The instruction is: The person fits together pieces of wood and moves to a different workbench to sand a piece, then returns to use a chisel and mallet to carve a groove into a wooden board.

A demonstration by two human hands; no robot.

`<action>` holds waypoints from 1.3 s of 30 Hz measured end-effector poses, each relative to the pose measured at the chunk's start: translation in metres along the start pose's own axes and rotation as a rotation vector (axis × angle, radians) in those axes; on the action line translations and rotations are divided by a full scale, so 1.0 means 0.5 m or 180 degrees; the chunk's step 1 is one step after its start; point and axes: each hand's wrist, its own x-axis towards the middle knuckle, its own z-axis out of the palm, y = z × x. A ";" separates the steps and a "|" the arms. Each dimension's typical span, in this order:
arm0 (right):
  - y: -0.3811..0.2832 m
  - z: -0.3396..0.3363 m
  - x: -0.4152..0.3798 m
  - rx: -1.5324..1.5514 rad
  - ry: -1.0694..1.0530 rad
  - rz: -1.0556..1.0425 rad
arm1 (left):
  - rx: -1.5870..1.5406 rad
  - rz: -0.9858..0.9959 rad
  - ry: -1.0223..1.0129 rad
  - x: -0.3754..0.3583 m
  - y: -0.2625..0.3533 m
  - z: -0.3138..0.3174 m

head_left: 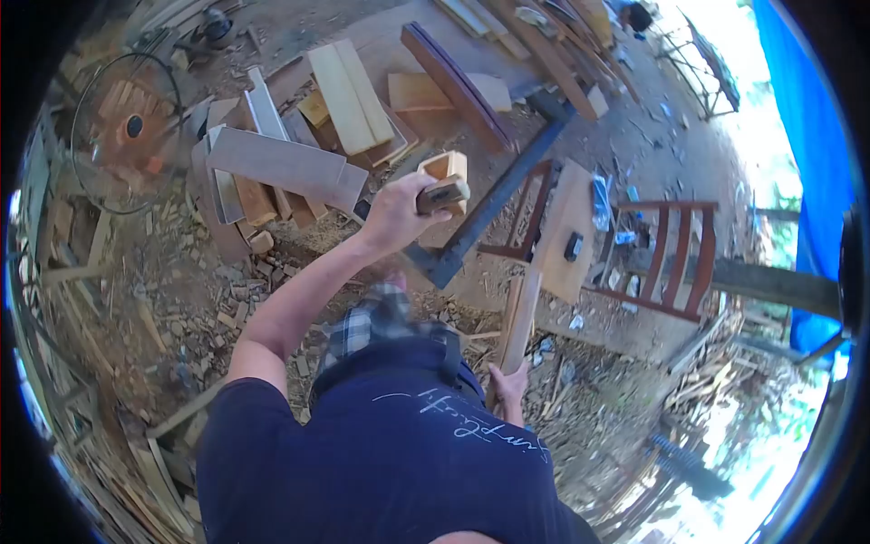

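Handling wood, I'd say: the left hand [393, 214] clasps a block [446, 193], the right hand [511, 383] grips a board [519, 331]; shifting that length calls for steadiness.

The left arm [285, 313] reaches forward, bent at the elbow, forearm bare; its left grip [397, 216] is closed with fingers curled. The right grip [511, 384], also closed, sits nearer the torso [399, 435], well apart from the left; the right forearm is mostly hidden.
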 end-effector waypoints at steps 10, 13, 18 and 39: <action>-0.537 -0.207 0.412 0.0238 -0.0169 -0.2034 | 0.0566 -0.0848 0.1108 0.257 -0.064 -0.023; -0.720 -0.215 0.543 -0.0163 -0.0376 -0.2355 | 0.0744 -0.0985 0.1315 0.311 -0.077 -0.001; -1.010 -0.158 0.756 -0.0875 -0.0686 -0.2849 | 0.1049 -0.0875 0.1380 0.456 -0.025 0.032; -1.279 -0.012 0.902 -0.1046 -0.0410 -0.3868 | 0.2271 -0.1570 0.0995 0.756 -0.064 0.098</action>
